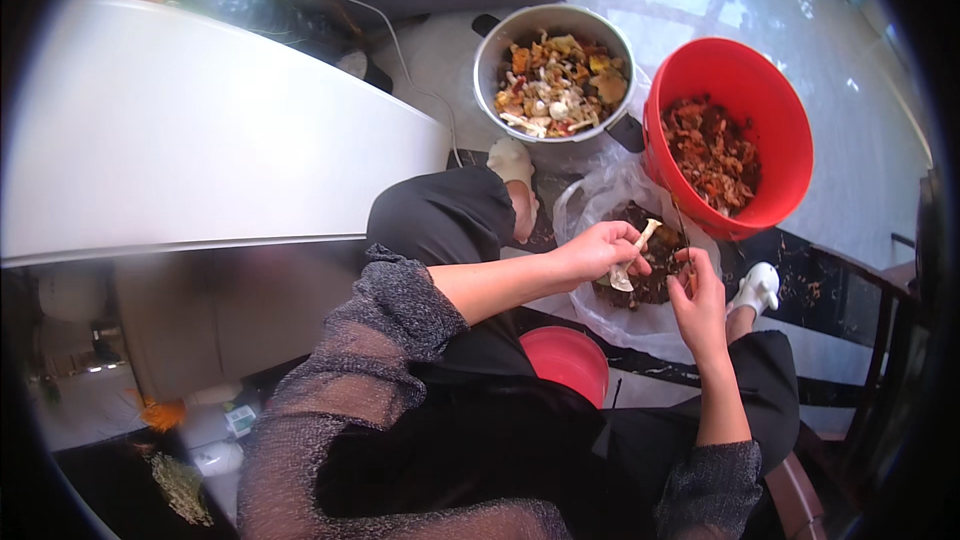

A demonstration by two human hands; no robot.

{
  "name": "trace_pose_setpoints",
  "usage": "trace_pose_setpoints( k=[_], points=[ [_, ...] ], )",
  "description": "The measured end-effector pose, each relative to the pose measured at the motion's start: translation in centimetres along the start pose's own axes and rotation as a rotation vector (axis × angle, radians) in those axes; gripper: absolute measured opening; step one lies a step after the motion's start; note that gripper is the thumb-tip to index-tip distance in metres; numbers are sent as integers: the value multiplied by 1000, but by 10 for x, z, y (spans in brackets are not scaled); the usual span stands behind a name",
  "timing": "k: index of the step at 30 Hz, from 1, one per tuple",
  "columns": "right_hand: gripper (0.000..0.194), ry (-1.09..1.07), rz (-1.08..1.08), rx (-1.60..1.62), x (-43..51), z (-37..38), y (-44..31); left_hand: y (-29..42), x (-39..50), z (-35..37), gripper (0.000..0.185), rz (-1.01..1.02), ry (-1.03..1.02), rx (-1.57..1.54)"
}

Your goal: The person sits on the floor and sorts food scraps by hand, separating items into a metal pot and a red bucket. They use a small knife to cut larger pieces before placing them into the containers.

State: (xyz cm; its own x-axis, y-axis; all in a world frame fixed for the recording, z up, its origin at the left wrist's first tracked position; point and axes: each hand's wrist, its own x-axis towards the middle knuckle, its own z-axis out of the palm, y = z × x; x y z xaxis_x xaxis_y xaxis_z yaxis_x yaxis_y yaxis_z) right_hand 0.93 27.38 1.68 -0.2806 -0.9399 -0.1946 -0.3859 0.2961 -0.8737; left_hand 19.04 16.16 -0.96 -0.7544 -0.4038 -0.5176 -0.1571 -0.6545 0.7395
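Note:
A pale, long-stemmed mushroom is held at a slant in the fingers of my left hand, its flared cap end pointing down. My right hand pinches a thin, dark, knife-like tool, which stands nearly upright beside the mushroom, a short gap apart from it. Both hands are above an open clear plastic bag on the floor, holding dark mushroom pieces and crumbs. Part of the bag's contents is hidden by my hands.
Beyond the bag stand a metal pot of mixed mushrooms and a tilted red bucket with brown scraps. A white tabletop juts in at left. A red round object sits between my legs; a dark chair is at right.

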Motion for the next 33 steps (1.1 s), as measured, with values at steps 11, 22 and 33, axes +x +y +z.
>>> trace_pose_setpoints(
  k=[11, 22, 33],
  points=[
    [13, -204, 123, 103, 2, 10, -22, 49, 79, -105, 29, 164, 521, 343],
    [11, -188, 241, 199, 1, 11, -17, 64, 188, -188, 19, 21, 811, 972],
    [15, -244, 246, 187, 5, 8, -29, 38, 191, -204, 22, -132, 661, 1421]
  ],
)
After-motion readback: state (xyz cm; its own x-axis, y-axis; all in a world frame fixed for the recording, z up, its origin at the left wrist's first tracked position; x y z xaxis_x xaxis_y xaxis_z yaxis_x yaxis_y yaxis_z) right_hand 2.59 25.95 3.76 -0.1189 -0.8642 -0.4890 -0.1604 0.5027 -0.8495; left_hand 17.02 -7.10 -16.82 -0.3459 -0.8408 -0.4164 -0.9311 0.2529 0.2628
